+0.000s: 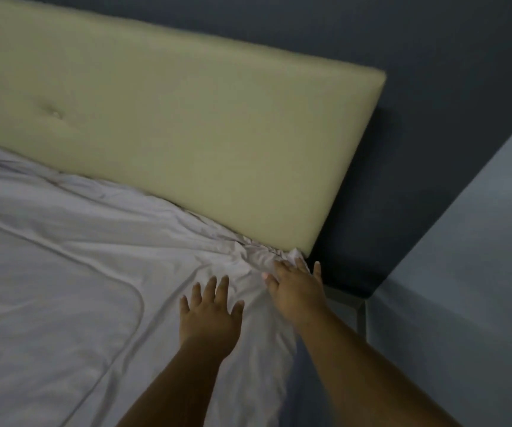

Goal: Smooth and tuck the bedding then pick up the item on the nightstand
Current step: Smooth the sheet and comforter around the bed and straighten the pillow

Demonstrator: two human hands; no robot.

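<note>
A white bed sheet [73, 241] covers the bed, wrinkled and bunched at the top right corner beside the headboard. My left hand [210, 315] lies flat on the sheet with its fingers spread. My right hand [296, 288] reaches to the bunched corner of the sheet at the mattress edge, fingers extended onto the folds; its fingertips are partly buried in the cloth. No nightstand and no item on it are in view.
A padded cream headboard [187, 124] runs along the dark blue wall [433, 87]. A paler wall [470, 272] stands close on the right, leaving a narrow gap beside the bed. A raised seam curves across the sheet at the left.
</note>
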